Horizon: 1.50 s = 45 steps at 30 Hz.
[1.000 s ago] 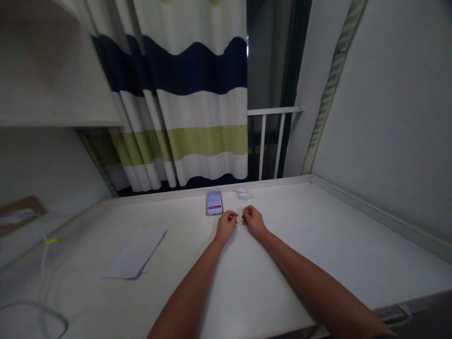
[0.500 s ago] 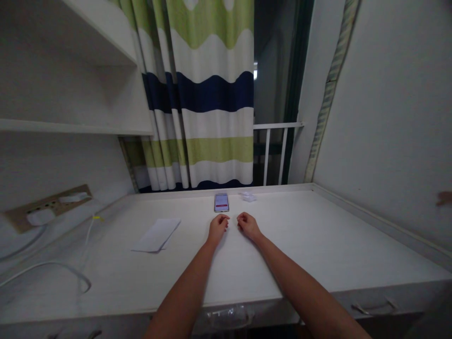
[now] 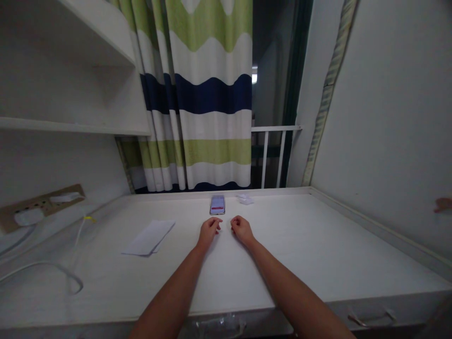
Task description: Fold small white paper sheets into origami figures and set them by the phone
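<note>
My left hand (image 3: 210, 230) rests on the white desk (image 3: 300, 259) with its fingers loosely curled and nothing visible in them. Close beside it, across a small gap, my right hand (image 3: 242, 229) lies with fingers folded into a loose fist; no object shows in it. Just beyond my left hand is a phone (image 3: 217, 205), flat on the desk, its screen lit with a red bar. A small crumpled white piece (image 3: 245, 199), possibly paper or plastic, lies behind my right hand. Neither hand touches these things.
White paper sheets (image 3: 150, 238) lie to the left. A power strip (image 3: 42, 206) with a plug and white cable (image 3: 45, 263) is at the left wall. Shelves (image 3: 74, 126) overhang the left; a striped curtain (image 3: 215, 127) hangs behind. A blurred small shape (image 3: 443, 205) shows at the right edge.
The view has shifted slightly, so the desk and its things sit a little further left and lower. My hands keep about the same pose and place on the desk.
</note>
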Each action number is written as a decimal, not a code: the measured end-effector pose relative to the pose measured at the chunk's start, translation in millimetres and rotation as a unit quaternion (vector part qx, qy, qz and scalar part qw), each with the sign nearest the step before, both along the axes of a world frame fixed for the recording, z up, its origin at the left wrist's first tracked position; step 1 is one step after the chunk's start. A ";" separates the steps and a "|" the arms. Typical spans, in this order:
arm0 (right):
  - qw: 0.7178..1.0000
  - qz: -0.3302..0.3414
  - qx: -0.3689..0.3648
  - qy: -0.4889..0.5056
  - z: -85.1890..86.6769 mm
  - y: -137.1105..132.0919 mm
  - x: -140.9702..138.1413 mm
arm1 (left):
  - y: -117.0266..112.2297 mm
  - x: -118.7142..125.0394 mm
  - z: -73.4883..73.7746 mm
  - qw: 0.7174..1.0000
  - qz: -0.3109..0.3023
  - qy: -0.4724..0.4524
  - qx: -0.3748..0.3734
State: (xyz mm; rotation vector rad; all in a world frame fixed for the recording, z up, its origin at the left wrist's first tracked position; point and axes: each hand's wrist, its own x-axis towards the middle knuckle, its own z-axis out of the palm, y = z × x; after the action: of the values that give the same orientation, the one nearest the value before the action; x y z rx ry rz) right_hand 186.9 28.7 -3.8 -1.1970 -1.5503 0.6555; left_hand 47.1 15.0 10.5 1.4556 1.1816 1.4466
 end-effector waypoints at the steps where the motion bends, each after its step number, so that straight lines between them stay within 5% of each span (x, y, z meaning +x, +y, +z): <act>1: 1.000 0.008 0.001 0.000 -0.7 0.2 0.9 | 0.5 0.7 -0.5 1.000 -0.001 0.007 -0.004; 13: 0.988 0.132 -0.058 0.053 4.4 -7.7 13.8 | 10.0 11.0 -12.5 0.992 0.003 0.123 0.030; 20: 0.987 0.134 -0.060 0.070 0.8 -4.6 15.3 | 12.2 8.3 -9.0 0.997 -0.003 0.071 -0.006; 23: 0.987 0.130 -0.061 0.068 1.1 -5.4 14.9 | 16.8 -4.2 -4.4 0.998 0.002 0.055 -0.041; 28: 0.987 0.132 -0.069 0.059 0.5 -6.3 14.2 | 19.5 -58.4 11.6 0.982 0.060 0.173 0.039; 33: 0.987 0.132 -0.066 0.060 -2.1 -5.2 13.8 | 3.1 -138.2 26.2 0.926 0.186 0.321 0.071; 37: 0.987 0.138 -0.060 0.051 -3.2 -3.5 14.1 | -15.8 -186.7 16.4 0.825 0.272 0.496 0.011; 40: 0.988 0.137 -0.053 0.042 -2.9 -3.2 14.4 | -24.0 -201.6 1.9 0.773 0.243 0.581 -0.080; 45: 0.989 0.132 -0.058 0.041 -0.1 -6.2 14.0 | -26.1 -201.1 -6.7 0.737 0.200 0.635 -0.119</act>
State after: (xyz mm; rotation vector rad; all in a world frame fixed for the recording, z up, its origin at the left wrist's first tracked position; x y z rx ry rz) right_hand 200.9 22.5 -3.9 -1.0431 -1.6342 0.9680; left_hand -154.0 -11.1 3.8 2.0954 2.4882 0.2481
